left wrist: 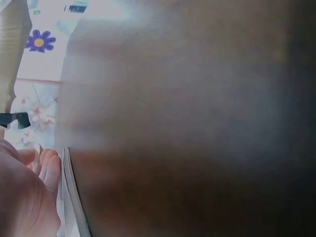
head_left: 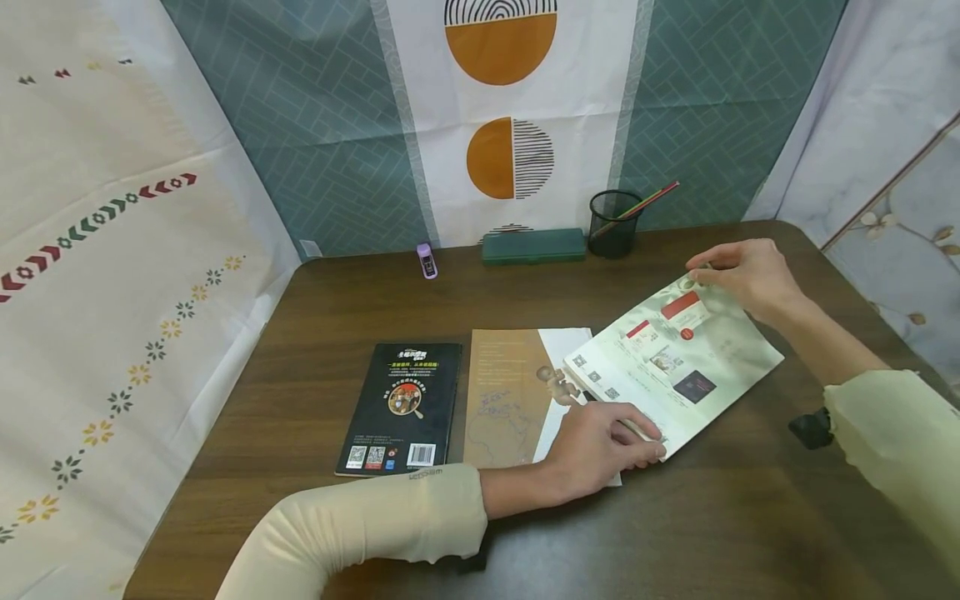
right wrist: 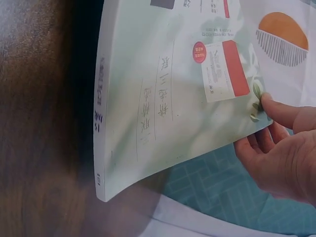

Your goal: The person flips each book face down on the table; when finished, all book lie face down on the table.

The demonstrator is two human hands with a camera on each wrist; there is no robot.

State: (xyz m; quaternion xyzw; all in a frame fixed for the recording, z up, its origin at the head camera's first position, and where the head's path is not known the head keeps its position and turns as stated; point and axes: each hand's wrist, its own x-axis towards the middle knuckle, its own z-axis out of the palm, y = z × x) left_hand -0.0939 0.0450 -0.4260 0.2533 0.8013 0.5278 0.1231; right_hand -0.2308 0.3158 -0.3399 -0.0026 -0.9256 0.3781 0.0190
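Observation:
A pale green paperback book is held tilted above the right side of the table by both hands. My left hand pinches its near corner between thumb and fingers. At the far corner, my right hand grips the cover; in the right wrist view the thumb presses on the printed face, fingers behind, and the book's spine faces the table side. Under the left hand and the green book lies a brown and white book, partly covered. The left wrist view has the left hand beside page edges.
A black book lies left of the brown one on the wooden table. Along the back edge stand a purple glue stick, a green pencil case and a black mesh pen holder with pencils.

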